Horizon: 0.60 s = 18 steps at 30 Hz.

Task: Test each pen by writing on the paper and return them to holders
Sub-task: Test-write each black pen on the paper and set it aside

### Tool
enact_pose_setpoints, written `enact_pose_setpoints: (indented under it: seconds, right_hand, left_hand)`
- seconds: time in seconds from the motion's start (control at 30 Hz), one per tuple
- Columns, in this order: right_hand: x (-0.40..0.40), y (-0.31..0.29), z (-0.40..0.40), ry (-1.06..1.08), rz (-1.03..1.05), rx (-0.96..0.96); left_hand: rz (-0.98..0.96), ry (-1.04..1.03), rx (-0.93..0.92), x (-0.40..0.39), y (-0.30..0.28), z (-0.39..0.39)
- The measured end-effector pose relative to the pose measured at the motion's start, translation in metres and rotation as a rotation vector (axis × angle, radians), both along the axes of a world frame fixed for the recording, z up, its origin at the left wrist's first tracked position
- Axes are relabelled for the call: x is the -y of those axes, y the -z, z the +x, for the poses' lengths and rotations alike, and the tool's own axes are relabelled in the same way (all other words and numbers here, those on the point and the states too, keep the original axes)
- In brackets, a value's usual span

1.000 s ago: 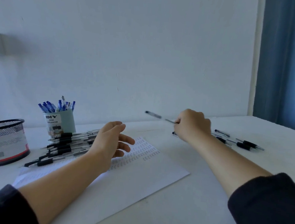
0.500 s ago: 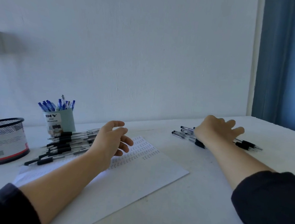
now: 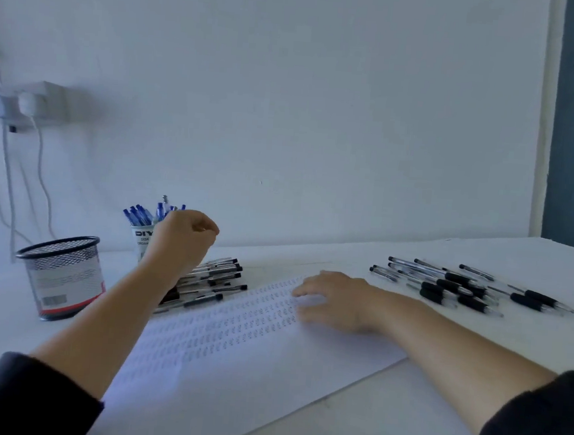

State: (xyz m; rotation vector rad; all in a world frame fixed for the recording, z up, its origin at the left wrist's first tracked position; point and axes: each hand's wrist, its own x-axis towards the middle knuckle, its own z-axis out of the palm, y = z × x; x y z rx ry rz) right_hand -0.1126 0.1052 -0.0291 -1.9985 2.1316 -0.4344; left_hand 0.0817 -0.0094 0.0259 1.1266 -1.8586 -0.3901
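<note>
1. Pens lie loose on the counter, right of the paper.
2. Right hand rests flat on the paper, fingers straight.
3. Left hand hovers curled, empty, before the pen cup.

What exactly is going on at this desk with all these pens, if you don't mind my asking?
A person is testing pens on a sheet of paper already filled with rows of scribbles. The right hand rests flat on the paper, holding nothing. The left hand is raised by the small holder of blue pens, fingers curled; whether it holds a pen is unclear. Black pens lie piled beside that holder and scattered at the right. The mesh cup shows no pens.
</note>
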Motion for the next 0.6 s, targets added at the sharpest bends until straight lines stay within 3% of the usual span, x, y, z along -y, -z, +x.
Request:
enact_pose_setpoints:
  seconds: [0.13,0.2,0.6]
  right_hand:
    - [0.002,-0.001,-0.001,-0.025,0.051,0.083]
    - [0.001,-0.003,-0.002,-0.029,0.053,0.136]
    - [-0.004,-0.007,-0.004,0.045,0.073,0.184]
  left_hand:
    - [0.101,0.028,0.574,0.018,0.005,0.019]
    - [0.147,0.043,0.767,0.022,0.009,0.022]
    - [0.079,-0.077,1.089,0.018,0.015,0.018]
